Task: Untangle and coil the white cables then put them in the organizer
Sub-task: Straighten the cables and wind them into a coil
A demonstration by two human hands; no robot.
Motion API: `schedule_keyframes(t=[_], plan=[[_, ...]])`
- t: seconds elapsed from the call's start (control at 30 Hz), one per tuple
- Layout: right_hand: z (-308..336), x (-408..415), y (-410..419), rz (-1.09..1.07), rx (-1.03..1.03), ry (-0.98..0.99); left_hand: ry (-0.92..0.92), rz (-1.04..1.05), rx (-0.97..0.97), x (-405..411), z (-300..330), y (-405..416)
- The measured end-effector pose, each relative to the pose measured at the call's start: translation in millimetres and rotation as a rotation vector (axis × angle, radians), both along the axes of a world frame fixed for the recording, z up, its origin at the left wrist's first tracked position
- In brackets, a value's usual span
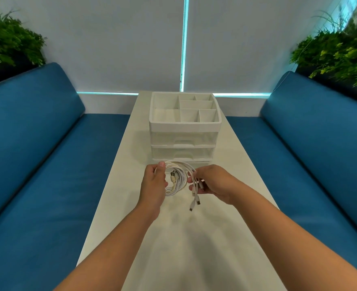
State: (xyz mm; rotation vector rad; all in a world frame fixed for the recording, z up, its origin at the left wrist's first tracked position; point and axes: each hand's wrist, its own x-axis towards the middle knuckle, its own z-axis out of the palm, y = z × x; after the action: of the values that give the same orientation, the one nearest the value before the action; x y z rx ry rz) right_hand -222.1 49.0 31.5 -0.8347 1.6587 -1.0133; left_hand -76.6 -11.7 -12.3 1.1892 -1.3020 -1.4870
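Observation:
A bundle of white cables [178, 178] hangs looped between my two hands, just above the white table [173, 238]. My left hand [154, 183] grips the left side of the loops, thumb on top. My right hand [210, 181] pinches several cable ends, whose plugs [195, 201] dangle below its fingers. The white organizer [185, 124] stands right behind the cables. Its top tray has several open compartments, and two clear drawers below it are closed.
The narrow table runs away from me between two blue sofas [36, 164] [310, 164]. Green plants [7, 45] [339, 53] stand behind each sofa back. A white blind covers the window at the far end.

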Motion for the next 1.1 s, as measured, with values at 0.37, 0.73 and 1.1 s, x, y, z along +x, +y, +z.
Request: schedule_keyframes(t=[0.37, 0.73, 1.1], plan=[[0, 30, -12, -0.459, -0.166, -0.388, 0.128, 0.036, 0.017, -9, 0, 21], [-16, 42, -7, -0.548, -0.21, -0.14, 0.133, 0.016, -0.06, -8, -4, 24], [-17, 27, 2, -0.403, -0.19, 0.062, 0.023, -0.106, -0.198, -10, -2, 28]])
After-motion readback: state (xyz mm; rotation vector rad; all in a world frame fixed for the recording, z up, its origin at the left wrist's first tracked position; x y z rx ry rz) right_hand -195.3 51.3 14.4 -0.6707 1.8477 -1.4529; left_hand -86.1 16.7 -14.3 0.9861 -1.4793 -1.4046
